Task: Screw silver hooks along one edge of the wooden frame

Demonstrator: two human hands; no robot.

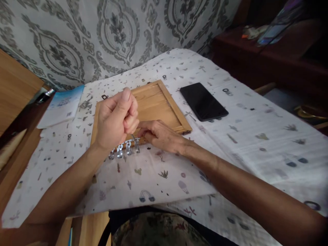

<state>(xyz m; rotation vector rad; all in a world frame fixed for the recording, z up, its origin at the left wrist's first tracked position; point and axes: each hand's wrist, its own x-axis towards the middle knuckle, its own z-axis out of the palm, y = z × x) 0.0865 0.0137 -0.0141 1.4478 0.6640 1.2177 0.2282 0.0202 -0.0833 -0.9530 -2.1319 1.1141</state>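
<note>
My left hand (116, 118) is closed in a fist, thumb on top, above the left part of a wooden framed board (153, 102). Whatever the fist may hold is hidden inside it. At the board's near edge runs a shiny metal hook rail (128, 147) with several curved hooks pointing toward me. My right hand (161, 136) rests low at the rail's right end, its bent fingertips and thumb closed around that end. A thin metal piece slants just below the fist, and I cannot tell whether it belongs to the rail.
A black smartphone (203, 101) lies right of the board on a white patterned cloth (179, 171). At the far left is a blue and white booklet (63, 106). Behind stands a wall with grey ornaments (118, 30). A dark red cabinet (269, 58) is at the right.
</note>
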